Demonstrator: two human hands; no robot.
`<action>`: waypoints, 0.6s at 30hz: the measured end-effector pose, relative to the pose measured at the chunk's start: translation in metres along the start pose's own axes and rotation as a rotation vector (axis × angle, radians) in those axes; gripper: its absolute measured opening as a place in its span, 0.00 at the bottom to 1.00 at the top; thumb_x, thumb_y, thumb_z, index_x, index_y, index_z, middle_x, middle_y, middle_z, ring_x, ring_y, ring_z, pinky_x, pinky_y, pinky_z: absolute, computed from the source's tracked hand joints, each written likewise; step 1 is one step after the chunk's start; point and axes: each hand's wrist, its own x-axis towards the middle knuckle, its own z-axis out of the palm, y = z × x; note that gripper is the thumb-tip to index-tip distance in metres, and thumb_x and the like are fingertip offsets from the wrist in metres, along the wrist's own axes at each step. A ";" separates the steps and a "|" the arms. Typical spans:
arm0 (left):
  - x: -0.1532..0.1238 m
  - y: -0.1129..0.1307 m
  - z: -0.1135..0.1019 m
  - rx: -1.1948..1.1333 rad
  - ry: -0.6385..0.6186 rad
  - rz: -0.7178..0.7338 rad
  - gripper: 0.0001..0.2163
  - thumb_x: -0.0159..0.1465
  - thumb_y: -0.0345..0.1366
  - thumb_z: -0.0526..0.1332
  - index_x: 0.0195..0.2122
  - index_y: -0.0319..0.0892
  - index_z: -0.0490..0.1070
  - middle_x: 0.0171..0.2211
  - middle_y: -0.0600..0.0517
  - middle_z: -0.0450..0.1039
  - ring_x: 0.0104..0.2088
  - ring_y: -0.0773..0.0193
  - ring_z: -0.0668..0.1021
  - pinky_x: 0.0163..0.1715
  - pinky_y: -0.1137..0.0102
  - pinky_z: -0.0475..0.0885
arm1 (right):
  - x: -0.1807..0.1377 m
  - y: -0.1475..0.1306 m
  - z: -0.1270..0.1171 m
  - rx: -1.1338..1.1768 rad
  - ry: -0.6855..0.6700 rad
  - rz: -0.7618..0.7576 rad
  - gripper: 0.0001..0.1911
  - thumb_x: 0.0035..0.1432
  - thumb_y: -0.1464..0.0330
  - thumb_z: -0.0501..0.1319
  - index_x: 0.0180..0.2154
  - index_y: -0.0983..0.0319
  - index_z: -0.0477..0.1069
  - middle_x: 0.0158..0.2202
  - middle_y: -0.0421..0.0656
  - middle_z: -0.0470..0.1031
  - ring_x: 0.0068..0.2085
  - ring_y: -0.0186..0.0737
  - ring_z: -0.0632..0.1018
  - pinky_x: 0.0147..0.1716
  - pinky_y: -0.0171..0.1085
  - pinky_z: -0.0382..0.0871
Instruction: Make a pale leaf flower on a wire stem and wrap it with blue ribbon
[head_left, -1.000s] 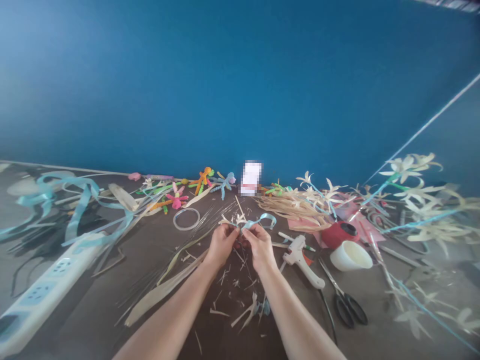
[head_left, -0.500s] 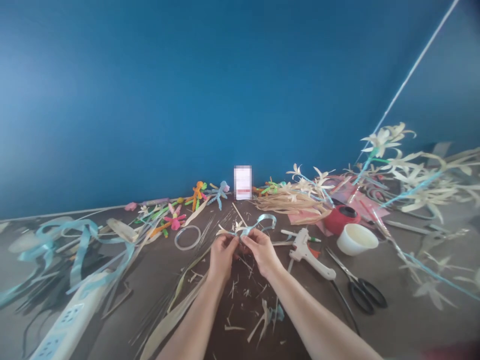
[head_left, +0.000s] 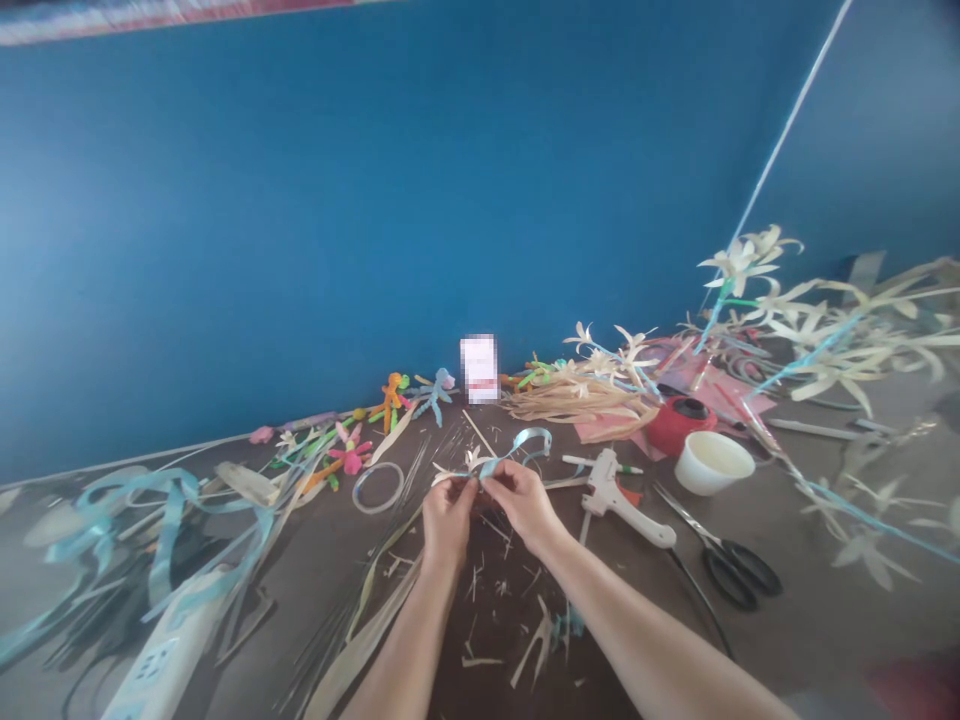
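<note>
Near the middle of the table my left hand and my right hand meet, thumbs and fingertips pinched close together. Between them is a small cream-coloured flower, made of pale strips like dried husk. My left hand is closed at the flower's base, where its stem is hidden by the fingers. A light blue ribbon runs from the pinch of my right hand and curls up in a loop behind it. Cream scraps lie scattered below the hands.
At right are a white glue gun, black-handled scissors, a white cup and finished flowers. A tape roll, thin wires, more blue ribbon and a power strip lie left. A blue wall stands behind.
The view has tilted slightly, and a strip at the top left of the wall now shows. Both hands keep their pinch; the cream flower shows more clearly above the fingers.
</note>
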 end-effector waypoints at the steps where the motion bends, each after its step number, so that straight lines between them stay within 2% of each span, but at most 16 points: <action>1: 0.000 0.000 -0.001 -0.014 -0.005 -0.003 0.06 0.52 0.38 0.62 0.26 0.40 0.71 0.21 0.54 0.72 0.20 0.66 0.73 0.20 0.73 0.66 | 0.000 0.000 0.000 -0.014 -0.006 -0.008 0.08 0.44 0.64 0.64 0.24 0.62 0.70 0.21 0.38 0.69 0.24 0.34 0.69 0.25 0.33 0.64; 9: -0.001 -0.005 -0.005 -0.119 -0.103 -0.034 0.07 0.52 0.38 0.63 0.26 0.40 0.71 0.21 0.53 0.73 0.23 0.64 0.75 0.28 0.70 0.70 | -0.003 -0.008 0.000 -0.080 -0.082 0.022 0.06 0.46 0.66 0.63 0.27 0.63 0.71 0.21 0.37 0.68 0.22 0.31 0.67 0.22 0.31 0.60; 18: 0.002 -0.008 -0.008 -0.170 -0.043 -0.103 0.10 0.47 0.39 0.66 0.25 0.37 0.72 0.20 0.54 0.72 0.22 0.66 0.74 0.28 0.70 0.70 | -0.003 -0.009 -0.006 -0.329 -0.075 -0.048 0.05 0.46 0.68 0.60 0.23 0.63 0.68 0.19 0.35 0.66 0.23 0.32 0.66 0.24 0.31 0.59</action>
